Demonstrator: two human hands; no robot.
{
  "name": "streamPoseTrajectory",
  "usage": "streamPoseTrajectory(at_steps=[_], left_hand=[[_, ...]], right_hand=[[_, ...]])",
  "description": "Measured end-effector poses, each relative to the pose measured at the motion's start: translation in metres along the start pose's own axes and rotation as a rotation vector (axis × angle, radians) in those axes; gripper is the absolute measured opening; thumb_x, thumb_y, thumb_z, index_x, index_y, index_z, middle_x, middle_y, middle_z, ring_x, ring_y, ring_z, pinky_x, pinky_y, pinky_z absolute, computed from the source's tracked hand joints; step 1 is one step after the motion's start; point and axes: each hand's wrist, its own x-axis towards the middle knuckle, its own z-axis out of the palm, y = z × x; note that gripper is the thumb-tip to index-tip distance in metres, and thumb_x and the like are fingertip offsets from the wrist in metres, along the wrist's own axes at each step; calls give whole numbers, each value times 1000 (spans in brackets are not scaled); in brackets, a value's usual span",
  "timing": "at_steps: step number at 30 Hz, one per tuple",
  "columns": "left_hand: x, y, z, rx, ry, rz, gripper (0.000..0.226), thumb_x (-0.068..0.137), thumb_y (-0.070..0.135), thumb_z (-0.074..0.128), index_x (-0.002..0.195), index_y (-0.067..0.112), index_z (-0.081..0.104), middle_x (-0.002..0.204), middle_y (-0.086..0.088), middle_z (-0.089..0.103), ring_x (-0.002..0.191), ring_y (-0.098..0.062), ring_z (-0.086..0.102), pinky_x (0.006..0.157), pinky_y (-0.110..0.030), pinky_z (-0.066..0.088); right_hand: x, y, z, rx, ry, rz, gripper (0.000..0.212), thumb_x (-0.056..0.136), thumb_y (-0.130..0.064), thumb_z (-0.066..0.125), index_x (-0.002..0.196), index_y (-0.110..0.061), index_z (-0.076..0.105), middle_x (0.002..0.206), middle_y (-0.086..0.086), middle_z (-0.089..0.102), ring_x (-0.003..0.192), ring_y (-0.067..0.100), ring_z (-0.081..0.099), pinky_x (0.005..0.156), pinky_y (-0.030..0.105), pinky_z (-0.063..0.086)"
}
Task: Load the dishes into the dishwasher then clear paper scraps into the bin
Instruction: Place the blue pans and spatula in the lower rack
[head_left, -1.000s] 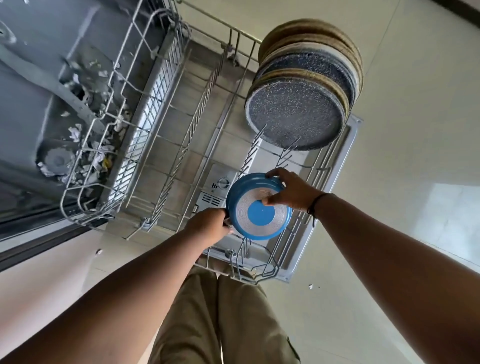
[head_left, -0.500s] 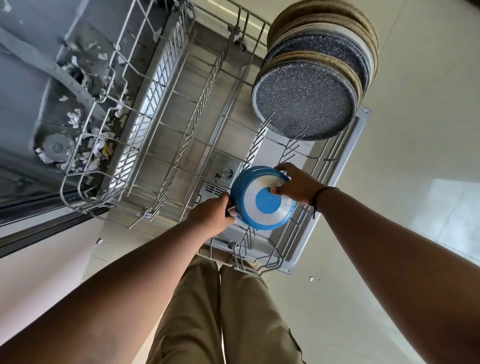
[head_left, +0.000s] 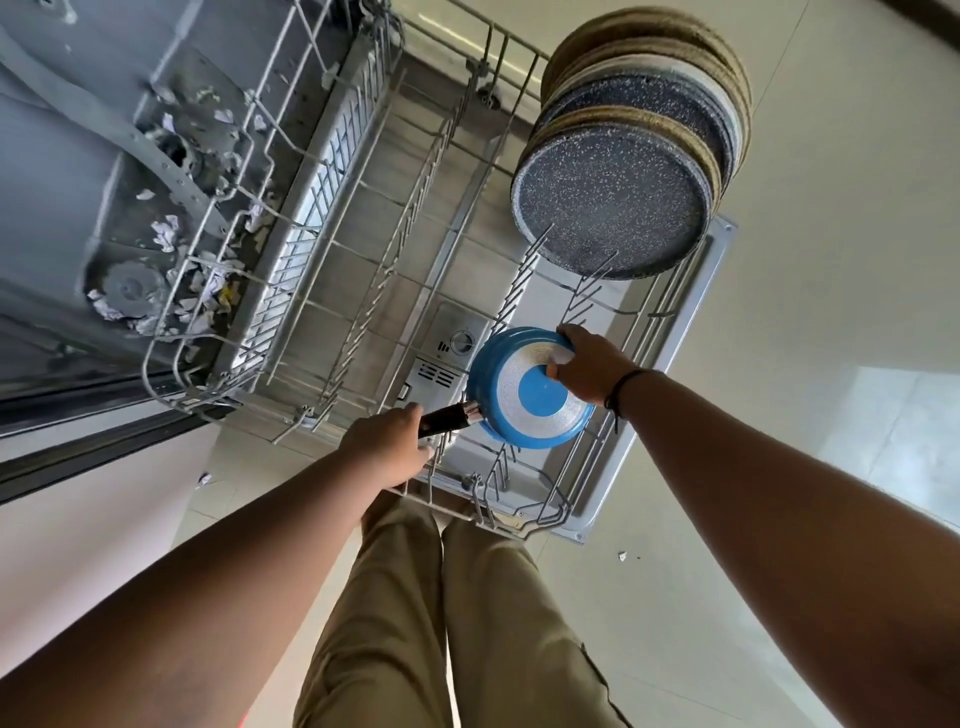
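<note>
I cannot see the pan's (head_left: 530, 389) inside; only its blue base faces me. Left hand (head_left: 387, 444) is curled round the dark handle (head_left: 447, 418), fingertips hidden. Right hand (head_left: 587, 366) grips the far rim, thumb on the base. Pan stands on edge between both hands, over the rack (head_left: 519, 499). Both arms outstretched.

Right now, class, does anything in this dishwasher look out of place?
Yes: torn paper scraps litter the dishwasher tub floor, around the round filter, behind the pulled-out rack. Paper does not belong in a dishwasher.
</note>
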Motion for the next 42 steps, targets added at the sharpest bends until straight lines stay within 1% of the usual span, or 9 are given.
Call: streamPoseTrajectory(at_steps=[5,10,14,22,25,28,32,37,42], left_hand=[[-39,-11,-12,-23,104,29,44,88,40,58,125,19,45,103,-2,63,84,-21,63,71,-32,51],[-105,-15,-46,-39,204,40,51,87,44,56,130,19,45,116,-2,61,98,-22,62,85,-36,51],[-182,-8,-88,-57,334,68,53,87,45,58,131,18,46,123,-2,59,108,-21,59,92,-35,48],[-357,-7,-166,-87,733,47,55,90,47,53,137,20,44,137,-2,52,124,-22,49,106,-37,37],[-423,-19,-185,-88,990,36,48,89,45,50,131,22,52,134,0,54,122,-22,52,103,-36,39],[-485,-38,-198,-100,1205,-17,45,85,44,53,124,23,58,130,1,60,120,-21,55,103,-35,40],[-564,-94,-190,-135,1375,-123,49,88,48,55,131,26,53,139,4,52,132,-17,44,110,-33,26],[-639,-165,-151,-160,1397,-256,58,85,57,37,134,28,49,145,5,45,135,-17,38,113,-33,24],[-721,-253,-65,-161,1512,-481,48,82,53,49,122,27,56,130,2,58,123,-21,53,104,-40,41]], right_hand=[[-46,-1,12,-124,220,-63,60,91,-34,57,144,-20,31,144,9,41,121,34,51,98,43,45],[-111,-7,14,-235,117,-78,71,89,-34,59,148,-18,23,149,10,32,132,30,41,108,43,38],[-169,-35,-7,-427,87,-220,72,87,-35,56,147,-18,20,144,8,37,133,27,36,110,40,35],[-285,-172,-79,-669,243,-597,73,88,-38,53,148,-18,18,145,7,35,135,28,30,106,43,36],[-341,-239,-87,-720,399,-819,71,89,-46,49,147,-18,20,146,6,33,135,27,30,108,42,34],[-401,-299,-84,-675,569,-1068,64,88,-47,51,142,-18,33,139,6,43,130,25,38,106,39,38],[-479,-375,-47,-637,704,-1344,60,82,-48,56,132,-18,44,125,4,54,118,23,50,94,38,50],[-530,-447,24,-541,745,-1462,59,78,-51,53,126,-18,50,118,3,58,111,23,54,89,35,49],[-591,-519,148,-420,663,-1659,58,74,-48,58,122,-17,54,112,4,60,107,27,55,93,39,47]])
